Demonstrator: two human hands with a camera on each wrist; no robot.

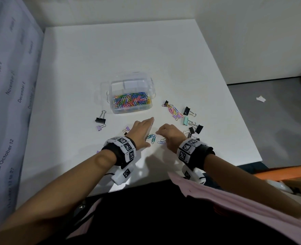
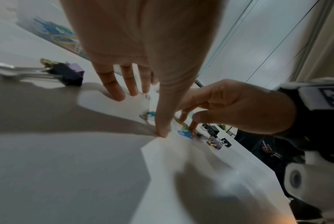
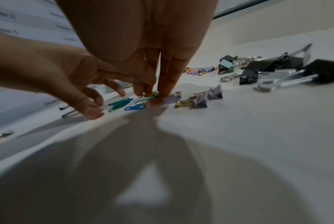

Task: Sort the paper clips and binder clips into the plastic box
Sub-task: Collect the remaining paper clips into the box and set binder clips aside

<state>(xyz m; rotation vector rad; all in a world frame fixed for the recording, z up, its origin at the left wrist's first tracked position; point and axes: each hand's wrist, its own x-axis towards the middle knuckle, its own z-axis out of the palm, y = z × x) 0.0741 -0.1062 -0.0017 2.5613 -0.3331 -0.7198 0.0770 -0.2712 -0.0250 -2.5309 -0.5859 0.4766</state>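
Both hands are working low over the white table [image 1: 163, 59], just in front of the clear plastic box [image 1: 131, 96].

Left hand [image 1: 141, 131]: lying spread, fingers straight, thumb tip [image 2: 162, 133] pressing on the table beside the loose clips. It is holding nothing.

Right hand [image 1: 171, 135]: fingers are curling down, tips [image 3: 166, 89] bunching together on a small cluster of paper clips [image 3: 149, 100]. It looks like a pinch on them, but blur is hiding whether any are off the table.

Box: sitting near table centre, front part is carrying a heap of coloured paper clips [image 1: 131, 101]; the back part is showing white.

Loose items:
- teal and blue paper clips [image 1: 152, 138] are lying between the two hands
- another bunch of coloured paper clips [image 1: 174, 111] is lying right of the box
- black binder clips [image 1: 197, 129] and a mint one [image 1: 186, 121] are lying right of the right hand
- a black binder clip [image 1: 100, 119] and a purple one [image 1: 100, 127] are lying left of the box, well apart from it
- a small purple binder clip [image 1: 127, 129] is sitting just beside the left hand

A calendar sheet [image 1: 6, 96] is hanging along the left edge of the table.
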